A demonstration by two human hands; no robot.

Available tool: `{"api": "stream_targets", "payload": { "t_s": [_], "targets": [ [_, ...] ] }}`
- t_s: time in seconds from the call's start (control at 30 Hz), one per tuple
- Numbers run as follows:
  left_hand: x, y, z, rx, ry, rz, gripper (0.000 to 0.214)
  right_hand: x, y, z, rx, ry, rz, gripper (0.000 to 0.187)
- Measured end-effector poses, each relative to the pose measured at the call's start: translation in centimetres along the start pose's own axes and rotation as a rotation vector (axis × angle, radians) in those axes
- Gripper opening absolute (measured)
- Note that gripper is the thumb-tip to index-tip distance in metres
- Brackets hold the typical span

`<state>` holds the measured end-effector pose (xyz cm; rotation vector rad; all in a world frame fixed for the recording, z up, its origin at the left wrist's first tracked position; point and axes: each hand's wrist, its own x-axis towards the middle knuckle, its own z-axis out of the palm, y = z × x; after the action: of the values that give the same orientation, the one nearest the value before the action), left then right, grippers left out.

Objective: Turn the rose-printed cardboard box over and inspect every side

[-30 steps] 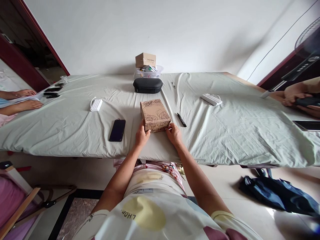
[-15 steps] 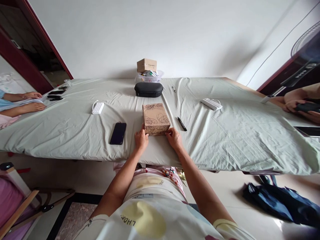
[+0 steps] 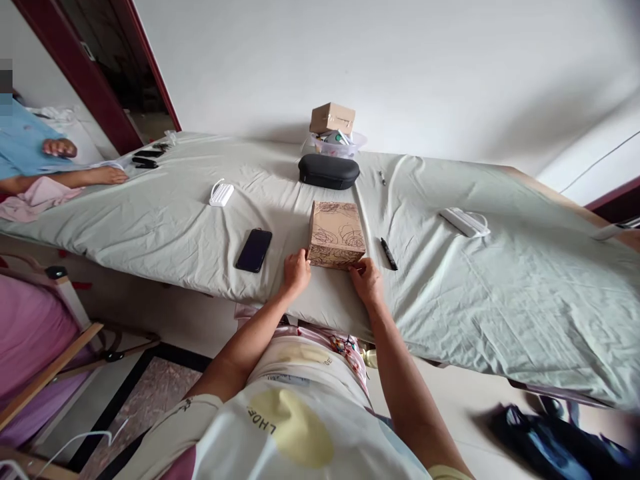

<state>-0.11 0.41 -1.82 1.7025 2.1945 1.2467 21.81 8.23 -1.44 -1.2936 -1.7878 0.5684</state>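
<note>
A brown cardboard box (image 3: 336,227) with black scribbled loops on its top and front rests on the cloth-covered table in front of me. My left hand (image 3: 297,272) is closed at its front left corner, fingers curled against the side. At the lower front right corner, my right hand (image 3: 367,280) pinches the box's bottom edge; its fingertips are partly hidden. A black marker (image 3: 389,254) lies just right of the box, near my right hand. To the left of my left hand is a dark smartphone (image 3: 254,250), lying flat.
Behind the box sits a black zip case (image 3: 329,171), then a clear plastic basket (image 3: 360,142) topped by a small carton (image 3: 333,118). White power banks (image 3: 221,194) lie on either side. A pen (image 3: 382,178) lies farther back. Another person's hand (image 3: 107,175) rests at the left end.
The view has turned and tilted, so the table slants and more of the person at left shows. My hands keep their places on the box, which stays put on the table.
</note>
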Motion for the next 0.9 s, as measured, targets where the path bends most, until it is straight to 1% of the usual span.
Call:
{"api": "stream_targets", "payload": {
  "t_s": [0.2,0.33,0.47,0.57,0.7,0.83,0.9],
  "targets": [
    [0.3,-0.8,0.2,-0.045,-0.012,-0.006,0.007,0.0,0.1,0.2,-0.018,0.006,0.029,0.021],
    [0.4,-1.2,0.4,-0.101,0.006,0.007,0.010,0.0,0.0,0.2,-0.030,-0.006,0.038,0.020],
    [0.3,-1.1,0.5,-0.154,0.031,-0.033,0.015,-0.2,-0.8,-0.1,-0.026,-0.014,0.053,0.020],
    [0.3,-0.8,0.2,-0.147,0.036,-0.045,0.017,-0.4,-1.5,-0.5,-0.015,-0.025,0.036,0.020],
    [0.4,-0.4,-0.4,-0.082,0.061,-0.105,0.018,-0.7,-2.0,-0.8,0.032,-0.099,-0.089,0.022],
    [0.5,-0.1,-0.5,-0.032,0.092,-0.129,0.007,-1.1,-2.1,-0.9,0.048,-0.185,-0.248,0.031],
    [0.5,0.0,-0.4,-0.040,0.108,-0.132,0.013,-1.4,-2.4,-0.8,0.050,-0.236,-0.344,0.032]
  ]
}}
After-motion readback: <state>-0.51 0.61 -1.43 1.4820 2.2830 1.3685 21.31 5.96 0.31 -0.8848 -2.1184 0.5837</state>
